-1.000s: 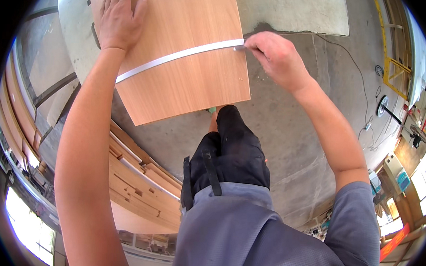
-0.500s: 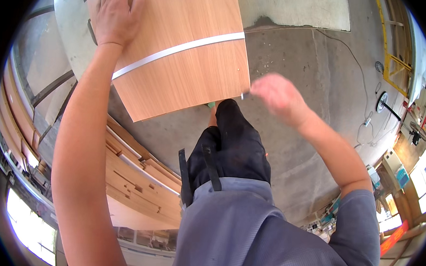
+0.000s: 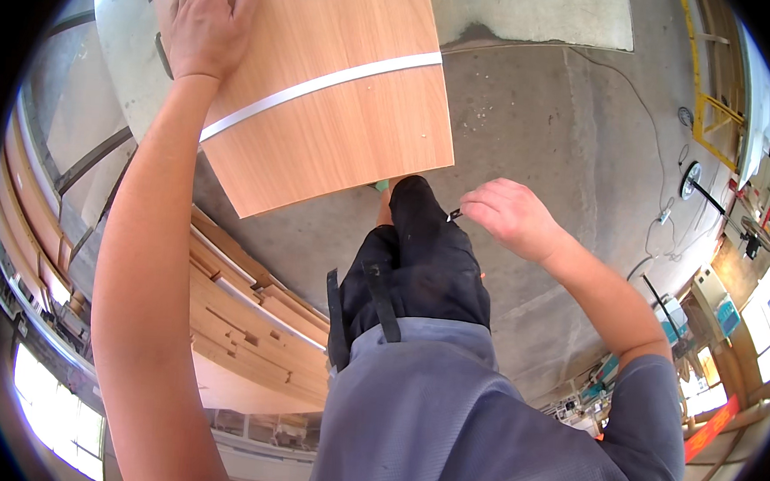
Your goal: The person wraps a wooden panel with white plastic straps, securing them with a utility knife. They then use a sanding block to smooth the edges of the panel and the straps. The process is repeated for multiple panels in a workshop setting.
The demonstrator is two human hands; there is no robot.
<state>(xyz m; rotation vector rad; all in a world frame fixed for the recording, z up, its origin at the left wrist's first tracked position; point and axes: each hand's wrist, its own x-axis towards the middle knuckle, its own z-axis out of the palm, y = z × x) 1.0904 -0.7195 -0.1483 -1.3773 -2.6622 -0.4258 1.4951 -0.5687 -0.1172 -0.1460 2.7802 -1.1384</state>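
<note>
A wood-grain panel [image 3: 338, 133] lies in front of me, its near edge above my legs. A narrow silver-white strip [image 3: 323, 84] crosses it from side to side. Flat near the panel's far left edge rests my left hand [image 3: 206, 31], thumb apart from the fingers. My right hand [image 3: 515, 214] is closed, off the panel beyond its near right corner and touching no part of it. From its fingertips sticks a small dark tool [image 3: 454, 215] with a bright tip; the rest is hidden in the fingers, so its kind is unclear.
A pale sheet-topped surface [image 3: 536, 18] lies beyond the panel. Stacked wooden boards [image 3: 258, 338] stand at my left. Cables [image 3: 640, 101], a yellow frame [image 3: 713, 118] and a wheeled stand [image 3: 691, 181] are on the right. Small white bits [image 3: 479, 115] dot the concrete floor.
My right hand has come toward me, away from the panel's near right corner, with the small tool still in it. My left hand keeps its place on the panel.
</note>
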